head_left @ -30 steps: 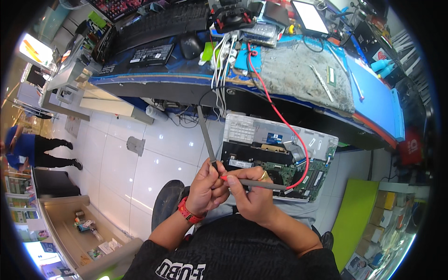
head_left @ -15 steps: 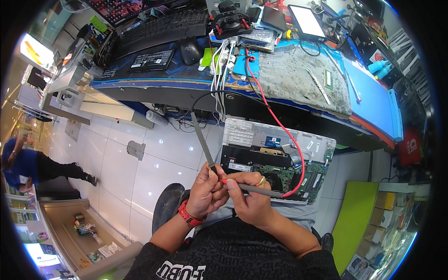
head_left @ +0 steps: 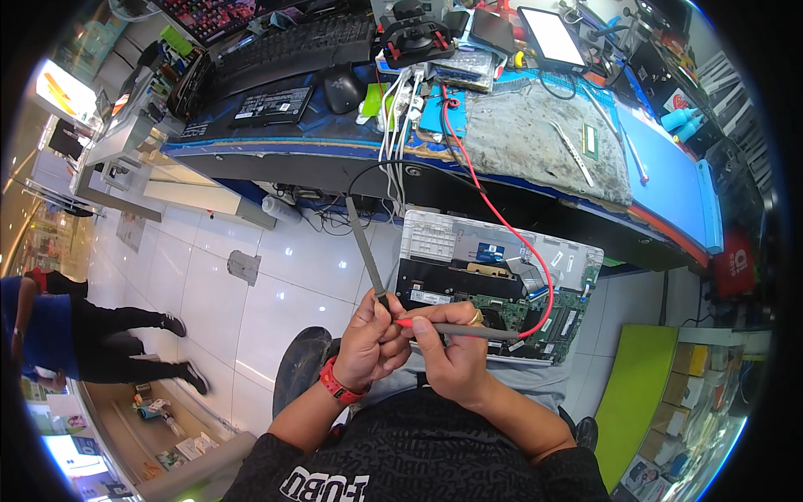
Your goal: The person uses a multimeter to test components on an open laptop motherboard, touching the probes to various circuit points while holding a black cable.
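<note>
My left hand (head_left: 361,345) is closed around the lower end of a grey test probe (head_left: 365,247), which slants up and away with a black lead at its far end. A second grey test probe (head_left: 475,331), with a red collar and a red lead (head_left: 548,284), is pinched between the thumb and fingers of my right hand (head_left: 454,361). The two hands meet, and the red end points at my left fingers; the probe tips are hidden there. Behind the hands, an opened laptop base (head_left: 502,284) with its green circuit board (head_left: 548,330) bare rests on my lap.
Across the front stands a workbench with a worn grey mat (head_left: 519,134), white tweezers (head_left: 572,154), a memory module (head_left: 590,142), a laptop battery (head_left: 272,107), a mouse (head_left: 341,89) and a keyboard (head_left: 293,50). White cables (head_left: 393,151) hang over its edge. A person (head_left: 50,326) walks at the left.
The red-lead probe has tilted a little, showing more of its red collar, and its lead has swung slightly right. The person at the left has come further into view.
</note>
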Motion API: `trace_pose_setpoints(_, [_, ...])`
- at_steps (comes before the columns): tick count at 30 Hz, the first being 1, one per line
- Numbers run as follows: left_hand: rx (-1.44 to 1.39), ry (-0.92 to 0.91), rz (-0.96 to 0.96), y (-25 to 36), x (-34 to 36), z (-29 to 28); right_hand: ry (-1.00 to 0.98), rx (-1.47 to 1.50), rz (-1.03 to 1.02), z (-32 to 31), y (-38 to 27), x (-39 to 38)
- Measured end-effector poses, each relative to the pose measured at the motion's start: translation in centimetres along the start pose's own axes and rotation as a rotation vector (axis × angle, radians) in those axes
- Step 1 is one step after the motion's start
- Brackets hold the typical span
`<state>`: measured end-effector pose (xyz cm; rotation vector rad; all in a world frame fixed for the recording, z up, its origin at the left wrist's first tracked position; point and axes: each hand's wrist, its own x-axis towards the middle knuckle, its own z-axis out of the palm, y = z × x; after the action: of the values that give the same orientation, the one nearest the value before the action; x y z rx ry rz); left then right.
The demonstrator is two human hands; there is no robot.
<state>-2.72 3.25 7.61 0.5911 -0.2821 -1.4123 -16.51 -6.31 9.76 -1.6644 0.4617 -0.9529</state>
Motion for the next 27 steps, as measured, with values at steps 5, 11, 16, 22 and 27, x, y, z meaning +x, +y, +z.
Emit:
trace_pose_setpoints(5, [-0.015, -0.019, 0.003, -0.1, 0.0, -0.1, -0.011, 0.01, 0.001, 0.0, -0.1, -0.1])
trace_pose_setpoints(11, [-0.002, -0.015, 0.007, 0.0, 0.0, 0.1, -0.001, 0.021, 0.004, 0.1, -0.1, -0.1])
trace_pose_setpoints(16, [0.002, -0.008, 0.01, 0.0, 0.0, 0.2, -0.007, 0.009, 0.003, 0.0, -0.2, 0.0])
trace_pose_setpoints(22, [-0.006, -0.011, 0.004, 0.0, 0.0, 0.1, -0.024, -0.06, -0.071, -0.1, -1.1, 0.6])
trace_pose_setpoints(27, [0.008, -0.017, 0.006, 0.0, 0.0, 0.1, -0.002, -0.068, -0.05, -0.2, -1.0, 0.6])
